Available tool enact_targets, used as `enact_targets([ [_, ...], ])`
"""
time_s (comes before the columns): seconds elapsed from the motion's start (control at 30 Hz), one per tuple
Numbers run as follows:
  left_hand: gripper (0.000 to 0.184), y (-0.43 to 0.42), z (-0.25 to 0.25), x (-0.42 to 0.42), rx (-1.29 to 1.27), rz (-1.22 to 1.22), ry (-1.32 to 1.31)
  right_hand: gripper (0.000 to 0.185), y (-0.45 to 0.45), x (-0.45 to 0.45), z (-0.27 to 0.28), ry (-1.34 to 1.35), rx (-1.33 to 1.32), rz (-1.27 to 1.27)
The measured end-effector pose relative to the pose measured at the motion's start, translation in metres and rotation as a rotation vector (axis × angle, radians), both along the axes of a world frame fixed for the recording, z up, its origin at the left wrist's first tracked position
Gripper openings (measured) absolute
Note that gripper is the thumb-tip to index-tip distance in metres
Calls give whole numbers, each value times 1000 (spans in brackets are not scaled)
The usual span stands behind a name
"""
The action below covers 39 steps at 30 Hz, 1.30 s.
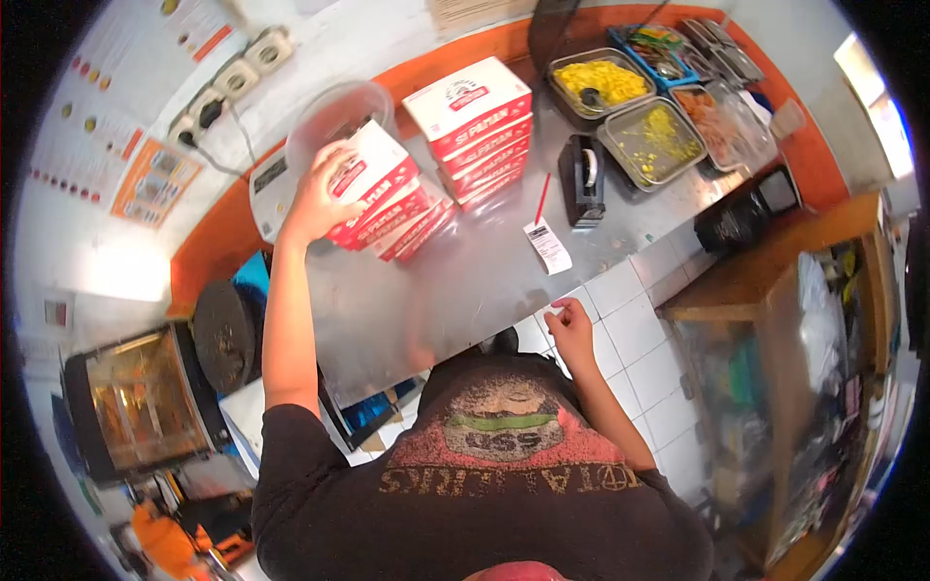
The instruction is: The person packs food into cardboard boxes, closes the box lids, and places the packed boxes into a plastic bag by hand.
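My left hand grips the top red-and-white food box of a shorter stack, its fingers spread across the lid and side. The boxes beneath it sit askew. Just right of them stands a taller, neater stack of the same "Si Paman" boxes. My right hand hangs beyond the table's front edge with its fingers curled and nothing seen in them. Nearest to it on the tabletop are a printed receipt and a red pen.
On the steel table a black tape dispenser stands beside trays of yellow food. A clear plastic tub sits behind the shorter stack. A wooden shelf is at the right, a black stool at the left.
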State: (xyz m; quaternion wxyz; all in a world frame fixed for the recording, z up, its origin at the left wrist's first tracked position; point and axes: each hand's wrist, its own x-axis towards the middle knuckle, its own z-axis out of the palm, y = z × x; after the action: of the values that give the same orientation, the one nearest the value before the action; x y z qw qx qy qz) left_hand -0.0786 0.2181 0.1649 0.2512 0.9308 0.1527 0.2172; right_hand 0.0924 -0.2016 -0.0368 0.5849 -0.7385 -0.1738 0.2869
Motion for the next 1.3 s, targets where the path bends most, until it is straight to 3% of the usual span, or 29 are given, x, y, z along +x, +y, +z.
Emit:
enact_targets([
  [0.1, 82, 4, -6, -3, -93, -6, 34, 21, -28, -10, 3, 80, -102, -166],
  [0.17, 87, -12, 10, -5, 287, 55, 225, 22, -57, -17, -13, 10, -178, -181],
  [0.27, 90, -20, 9, -4, 330, 57, 198, 23, -84, -20, 0, 29, -160, -302],
  [0.37, 54, -61, 18, 36, 220, 105, -122, 23, -106, 11, 34, 77, -78, -294],
  [0.4, 54, -80, 14, 44, 200, 45, -142, 21, -122, 10, 61, 126, 112, -332],
  [0.47, 27, -114, -3, 64, -582, -141, -472, 20, -146, 32, 115, 114, 321, -365],
  [0.5, 22, -147, -3, 92, -413, -262, -519, 20, -161, 38, 144, 111, 331, -386],
  [0.53, 27, -203, 10, 120, -497, -502, -597, 21, -179, 44, 170, 21, 411, -427],
  [0.63, 49, -354, 40, 161, -1001, -1112, -462, 23, -237, 48, 202, -130, 501, -543],
  [0.67, 59, -395, 49, 175, -1124, -1461, -328, 22, -258, 51, 202, -149, 499, -587],
  [0.7, 59, -434, 66, 195, -1194, -1844, -109, 22, -278, 51, 196, -162, 502, -572],
  [0.77, 59, -520, 89, 207, -1559, -2134, 41, 20, -321, 54, 176, -140, 490, -698],
  [0.9, 58, -642, 138, 222, -2106, -2295, 229, 19, -400, 30, 130, -7, 345, -926],
  [0.93, 68, -663, 151, 221, -2277, -2248, 73, 19, -417, 20, 123, 53, 318, -999],
  [1.03, 77, -735, 141, 239, -2411, -2249, -254, 17, -461, -5, 103, 178, 332, -1205],
  [1.13, 76, -776, 133, 273, -2368, -2504, -368, 15, -499, -9, 87, 230, 325, -1348],
  [1.17, 76, -771, 136, 282, -2518, -2403, 62, 15, -512, -3, 83, 242, 332, -1366],
  [1.23, 76, -789, 134, 306, -2639, -2241, 550, 15, -532, 13, 83, 211, 346, -1453],
  [1.27, 78, -811, 128, 323, -2506, -2529, 425, 16, -540, 25, 84, 177, 385, -1503],
  [1.3, 79, -829, 120, 346, -2446, -2670, 356, 16, -545, 37, 89, 182, 379, -1528],
])
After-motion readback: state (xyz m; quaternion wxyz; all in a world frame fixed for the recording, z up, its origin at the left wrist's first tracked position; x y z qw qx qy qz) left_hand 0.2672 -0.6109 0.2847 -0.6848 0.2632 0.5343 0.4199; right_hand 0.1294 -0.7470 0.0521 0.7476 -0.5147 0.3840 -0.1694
